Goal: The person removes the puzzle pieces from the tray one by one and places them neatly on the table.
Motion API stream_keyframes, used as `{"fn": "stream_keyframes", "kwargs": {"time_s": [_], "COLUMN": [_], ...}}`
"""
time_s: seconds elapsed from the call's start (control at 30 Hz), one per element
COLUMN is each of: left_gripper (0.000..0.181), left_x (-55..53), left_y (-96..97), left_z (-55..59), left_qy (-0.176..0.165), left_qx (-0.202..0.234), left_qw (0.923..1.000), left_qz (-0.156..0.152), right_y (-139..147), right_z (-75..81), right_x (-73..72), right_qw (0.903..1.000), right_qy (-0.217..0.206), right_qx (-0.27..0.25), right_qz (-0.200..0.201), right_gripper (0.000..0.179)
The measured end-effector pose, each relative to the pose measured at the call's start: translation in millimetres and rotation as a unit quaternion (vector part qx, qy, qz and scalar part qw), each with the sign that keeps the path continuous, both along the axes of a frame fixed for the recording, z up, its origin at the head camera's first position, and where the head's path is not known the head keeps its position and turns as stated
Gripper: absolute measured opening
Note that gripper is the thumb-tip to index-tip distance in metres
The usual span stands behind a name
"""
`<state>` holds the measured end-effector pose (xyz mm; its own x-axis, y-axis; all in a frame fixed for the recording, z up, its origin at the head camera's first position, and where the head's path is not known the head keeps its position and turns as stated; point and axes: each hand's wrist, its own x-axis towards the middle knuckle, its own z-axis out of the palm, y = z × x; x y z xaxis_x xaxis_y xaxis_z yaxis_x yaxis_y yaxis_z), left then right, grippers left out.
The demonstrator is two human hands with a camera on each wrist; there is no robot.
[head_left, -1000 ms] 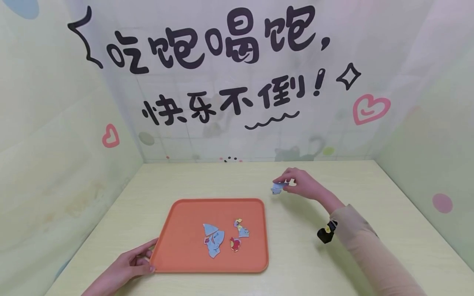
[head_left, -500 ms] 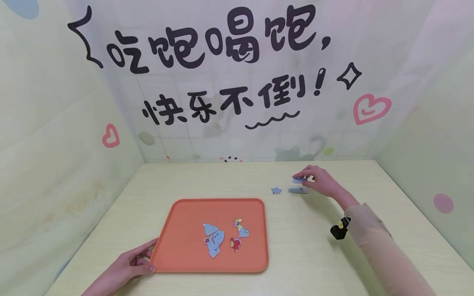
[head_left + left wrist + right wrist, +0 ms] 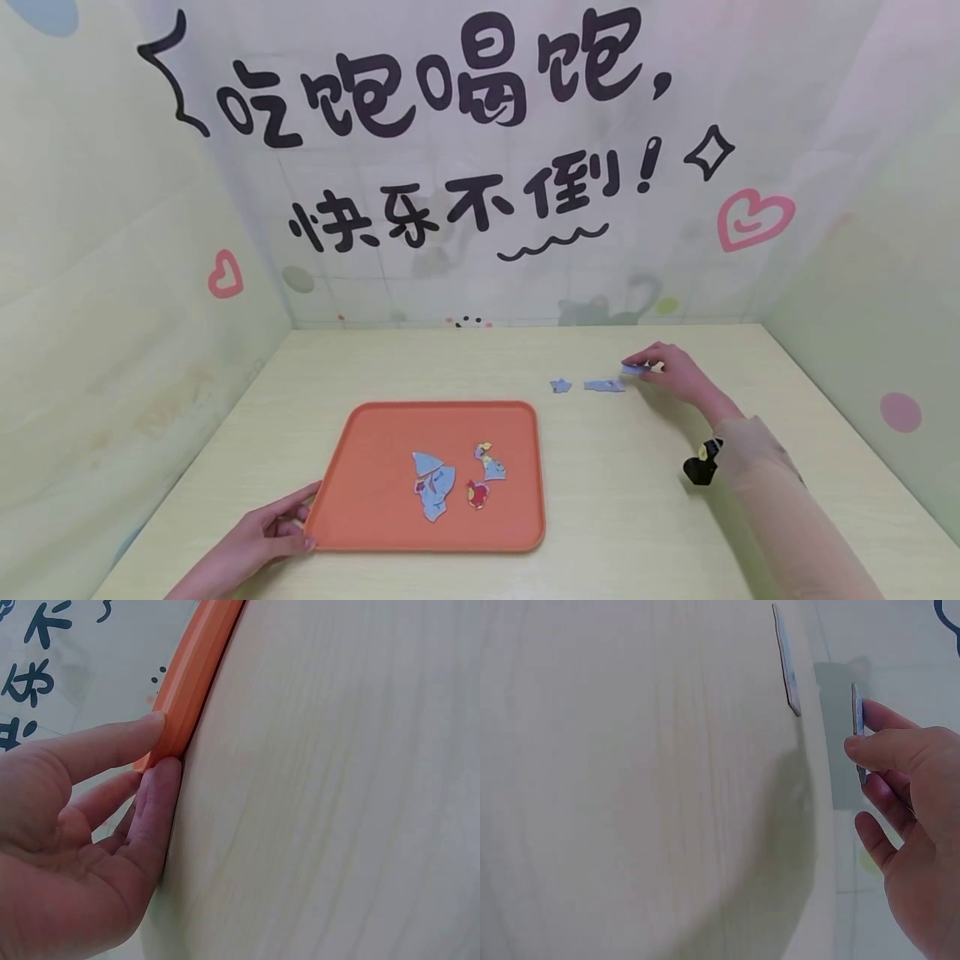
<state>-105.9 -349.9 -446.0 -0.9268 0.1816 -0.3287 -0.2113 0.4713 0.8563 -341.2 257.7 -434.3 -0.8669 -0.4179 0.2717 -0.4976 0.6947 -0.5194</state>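
My right hand (image 3: 677,372) pinches a thin, flat, light-blue puzzle piece (image 3: 635,368) above the back right of the table. The right wrist view shows that piece (image 3: 857,712) edge-on between thumb and fingers. Just left of the hand lie a long blue piece (image 3: 604,386) and a smaller blue piece (image 3: 560,386). My left hand (image 3: 258,533) holds the near left corner of an orange tray (image 3: 360,483); in the left wrist view, thumb and fingers touch its rim (image 3: 187,682). On the tray lie several blue pieces (image 3: 437,493), a yellow-and-blue cluster (image 3: 491,467) and a red piece (image 3: 477,494).
The pale wooden table (image 3: 615,500) is bounded by a printed back wall (image 3: 420,283) and side walls. A black item (image 3: 701,468) with a yellow spot sits at the right wrist. The tray's raised rim runs all round.
The right hand has moved right with a blue piece. The small blue piece and the long one now lie apart, left of the hand. Left hand and tray stay put.
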Motion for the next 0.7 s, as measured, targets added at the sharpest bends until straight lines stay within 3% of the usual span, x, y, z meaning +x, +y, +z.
{"fn": "stream_keyframes", "kwargs": {"time_s": [0.43, 0.7], "left_gripper": [0.084, 0.084], "left_x": [0.5, -0.7], "left_y": [-1.6, -1.6], "left_z": [-1.2, -0.9], "left_qy": [-0.008, -0.005], "left_qx": [0.008, 0.003], "left_qw": [0.9999, 1.0], "left_qz": [-0.003, -0.002], "right_y": [14.6, 18.3], "right_z": [-11.1, -8.7], "right_x": [-1.2, 1.4], "right_qw": [0.9964, 0.9921], "right_qy": [-0.067, -0.113], "right_qx": [0.013, 0.021], "right_qz": [-0.051, -0.049], "right_gripper": [0.028, 0.029]}}
